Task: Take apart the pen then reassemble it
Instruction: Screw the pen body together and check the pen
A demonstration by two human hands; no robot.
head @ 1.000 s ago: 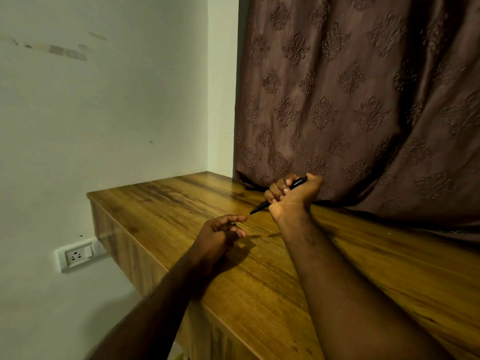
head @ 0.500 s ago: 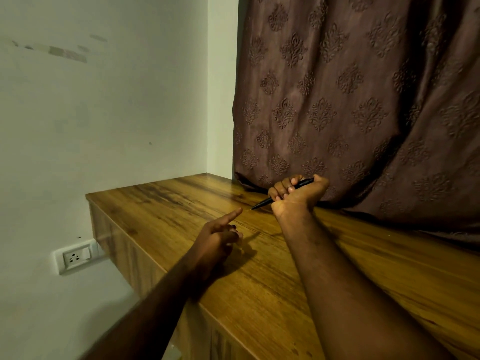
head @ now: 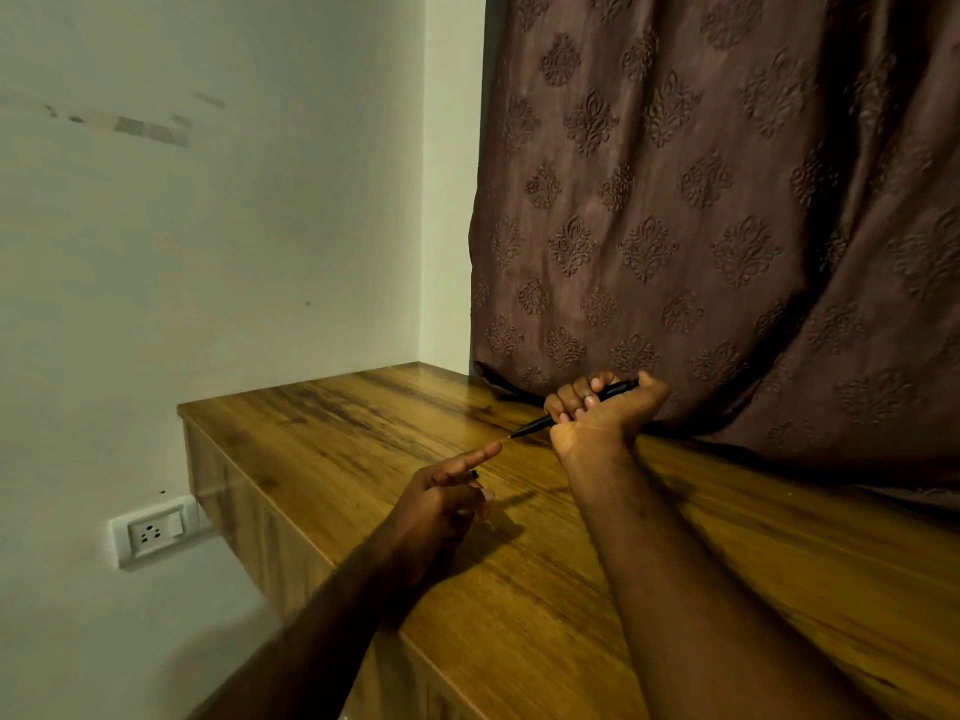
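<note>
With the right hand (head: 605, 410) fisted around the slim black plastic pen (head: 576, 407) and the left hand's (head: 441, 498) forefinger extended, the exposed tip could jab it.

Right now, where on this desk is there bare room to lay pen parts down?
Bare wood runs along the desk from its far-left corner to the left hand, and at near right beside the right forearm. It is crowded where the curtain meets the right hand holding the pen.
</note>
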